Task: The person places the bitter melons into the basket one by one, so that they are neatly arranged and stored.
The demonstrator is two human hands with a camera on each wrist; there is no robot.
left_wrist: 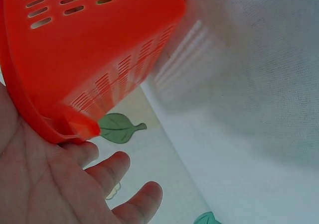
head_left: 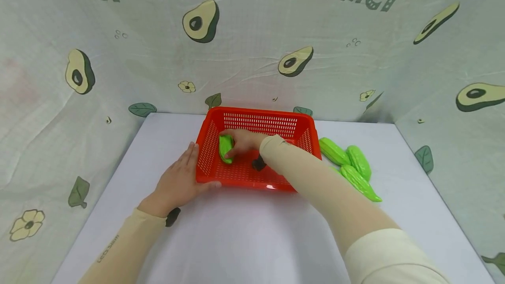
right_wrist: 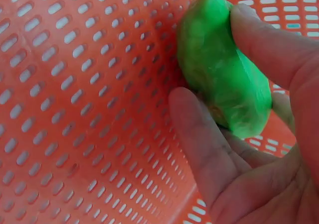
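Note:
A red plastic basket (head_left: 252, 184) with slotted walls stands on the white table. Inside it, near the left wall, my right hand (head_left: 245, 140) holds a light green bitter melon (head_left: 225, 148) between thumb and fingers. The right wrist view shows this bumpy melon (right_wrist: 219, 69) close to the slotted basket surface (right_wrist: 89, 109). My left hand (head_left: 177, 182) rests against the basket's left side, fingers straight and thumb by the front left corner. In the left wrist view, the palm (left_wrist: 45, 184) lies by the basket's rim (left_wrist: 30, 119), and the fingertips extend past it.
Several more green bitter melons (head_left: 359, 161) lie together on the table (head_left: 244, 236), right of the basket; my right forearm partly covers one. Behind and beside the table hangs a pale cloth (head_left: 252, 21) printed with avocados and leaves.

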